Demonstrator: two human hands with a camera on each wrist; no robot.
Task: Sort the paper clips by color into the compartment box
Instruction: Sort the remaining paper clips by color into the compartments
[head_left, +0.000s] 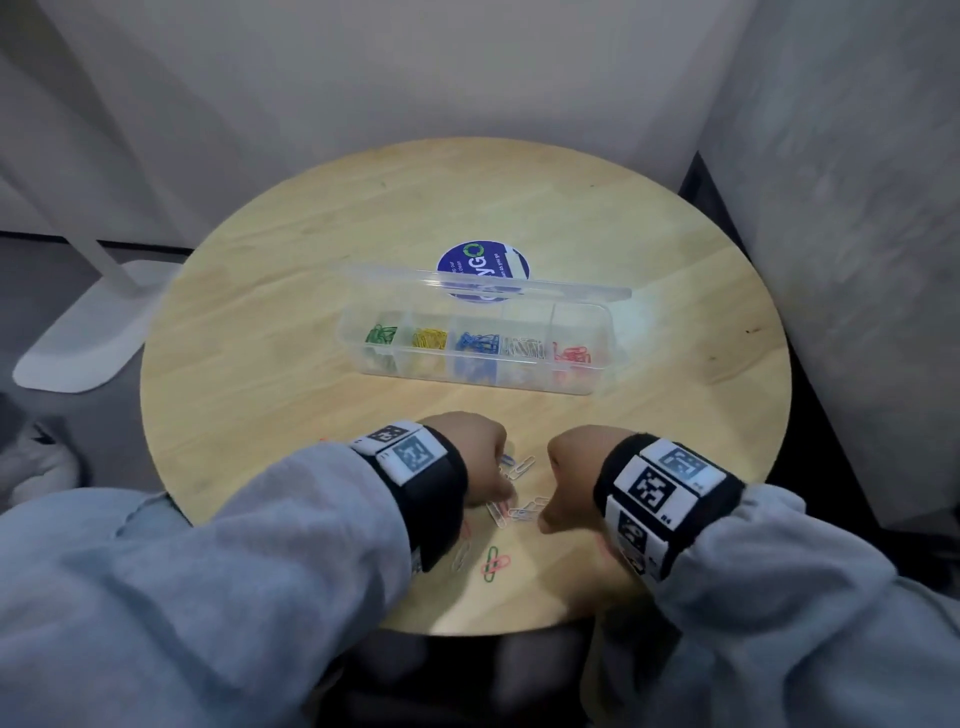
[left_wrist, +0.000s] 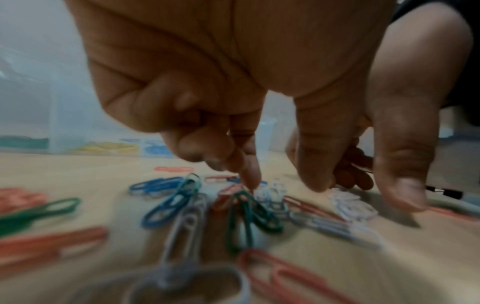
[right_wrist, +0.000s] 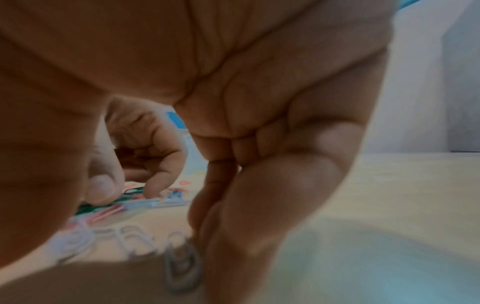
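left grip (head_left: 480, 457) — fingers curled, hold unclear | right grip (head_left: 569, 478) — same | loose clips (head_left: 517, 506) on counter (head_left: 311, 312)

1. Both forearms, in grey sleeves (head_left: 208, 571) with black wrist bands (head_left: 441, 483) bearing printed marker tiles, reach in from the near edge and angle toward each other.
2. The left hand (head_left: 480, 457) is held palm down, fingers (left_wrist: 249, 170) curled downward, one fingertip pointing straight down beside the thumb (left_wrist: 319, 156).
3. The right hand (head_left: 571, 467) sits just right of the left, knuckles up, its thumb (head_left: 550, 514) pointing toward the near edge.
4. In the right wrist view its fingers (right_wrist: 233, 205) curl down, tips low; what they grip, if anything, cannot be told.
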